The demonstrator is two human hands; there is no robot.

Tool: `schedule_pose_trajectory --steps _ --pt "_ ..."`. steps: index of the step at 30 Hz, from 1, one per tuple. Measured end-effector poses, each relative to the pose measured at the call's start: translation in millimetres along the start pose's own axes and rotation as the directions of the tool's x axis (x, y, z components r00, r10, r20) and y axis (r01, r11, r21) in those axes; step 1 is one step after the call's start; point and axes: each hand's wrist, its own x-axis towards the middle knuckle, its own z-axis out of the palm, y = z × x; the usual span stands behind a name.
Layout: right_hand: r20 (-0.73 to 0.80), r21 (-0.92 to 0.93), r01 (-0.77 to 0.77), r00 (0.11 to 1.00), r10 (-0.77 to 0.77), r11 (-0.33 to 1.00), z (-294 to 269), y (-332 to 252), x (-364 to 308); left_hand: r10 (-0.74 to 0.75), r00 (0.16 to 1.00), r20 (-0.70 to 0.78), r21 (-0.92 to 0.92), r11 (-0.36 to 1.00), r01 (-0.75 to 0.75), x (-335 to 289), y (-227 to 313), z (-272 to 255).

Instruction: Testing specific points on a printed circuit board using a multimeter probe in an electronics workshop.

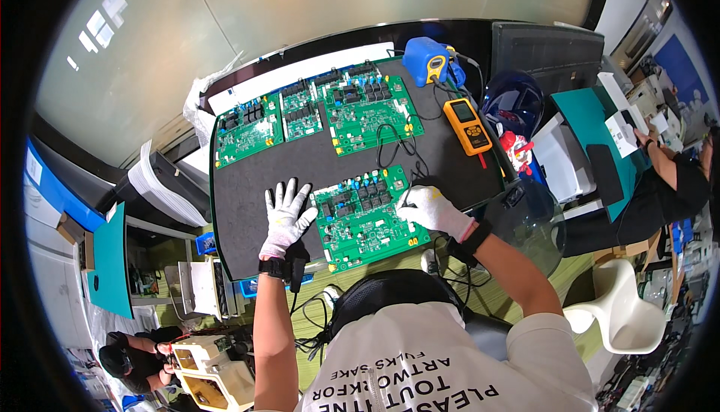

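A green circuit board (367, 230) lies on the dark mat in front of me, crowded with black and blue parts along its far side. My left hand (286, 218), in a white glove, rests on the mat beside the board's left edge, its fingers spread. Over the board's right edge is my right hand (436, 212), also gloved. Its fingers are pinched together, and whatever they hold is too small to make out. A thin black cable (384, 142) loops across the mat and runs to near this hand.
Several more green boards (367, 116) fill the far side of the dark mat (244, 209). At back right stand a blue soldering station (424, 61) and an orange handheld meter (466, 127). A white chair (619, 311) is off to the right. Other people sit at both sides.
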Motion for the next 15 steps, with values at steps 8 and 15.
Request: schedule_pose_trajectory --steps 8,15 --pt "0.028 0.038 -0.051 0.998 0.050 0.998 -1.7 3.0 1.3 -0.010 0.999 0.034 0.002 1.000 0.010 0.2 0.4 -2.3" --pt "0.005 0.023 -0.021 1.000 0.021 1.000 -2.3 2.9 -0.5 -0.006 0.999 0.031 -0.003 1.000 0.006 0.4 1.1 -3.0"
